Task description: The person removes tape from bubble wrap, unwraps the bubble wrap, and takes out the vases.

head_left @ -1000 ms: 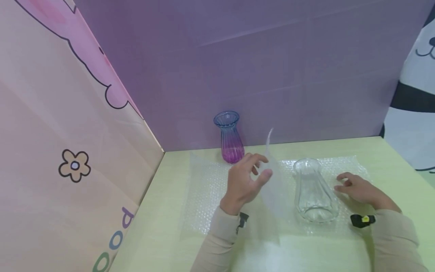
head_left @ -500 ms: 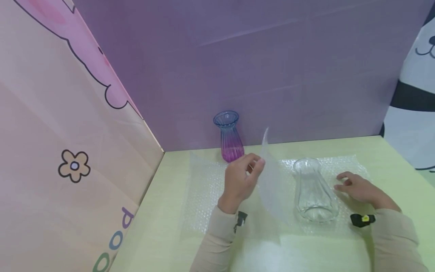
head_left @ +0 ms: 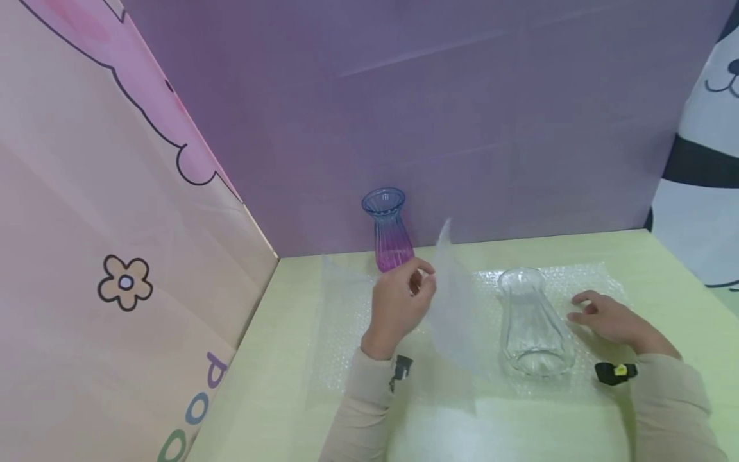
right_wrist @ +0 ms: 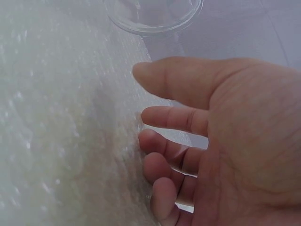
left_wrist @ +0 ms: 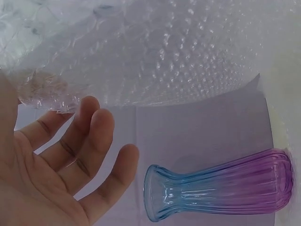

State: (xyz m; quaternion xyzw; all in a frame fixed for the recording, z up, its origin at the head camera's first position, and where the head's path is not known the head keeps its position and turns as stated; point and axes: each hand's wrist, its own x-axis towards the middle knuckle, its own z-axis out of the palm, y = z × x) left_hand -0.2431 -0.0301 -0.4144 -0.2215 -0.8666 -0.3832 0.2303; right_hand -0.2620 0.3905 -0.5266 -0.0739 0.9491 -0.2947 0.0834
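Observation:
My left hand [head_left: 398, 301] pinches the raised edge of a sheet of bubble wrap [head_left: 453, 308] between thumb and forefinger. The other fingers stay loosely bent beside it, and in the left wrist view the pinch shows blurrily through the wrap [left_wrist: 178, 56]. A clear glass vase [head_left: 537, 321] lies on the right part of the wrap, its wide base toward me. Just right of this vase, my right hand [head_left: 612, 324] rests with loosely bent fingers and holds nothing. Its fingertips [right_wrist: 153, 140] touch or nearly touch the bubble wrap in the right wrist view.
A blue-to-purple ribbed glass vase [head_left: 392, 237] stands at the back of the pale table [head_left: 439, 430], behind my left hand. A purple backdrop [head_left: 433, 128] rises along the rear edge. On the left stands a printed panel [head_left: 127, 359].
My left hand has closed thumb and forefinger on the bubble wrap's edge and moved a little left, drawing the raised flap along. The right hand and both vases stay in place.

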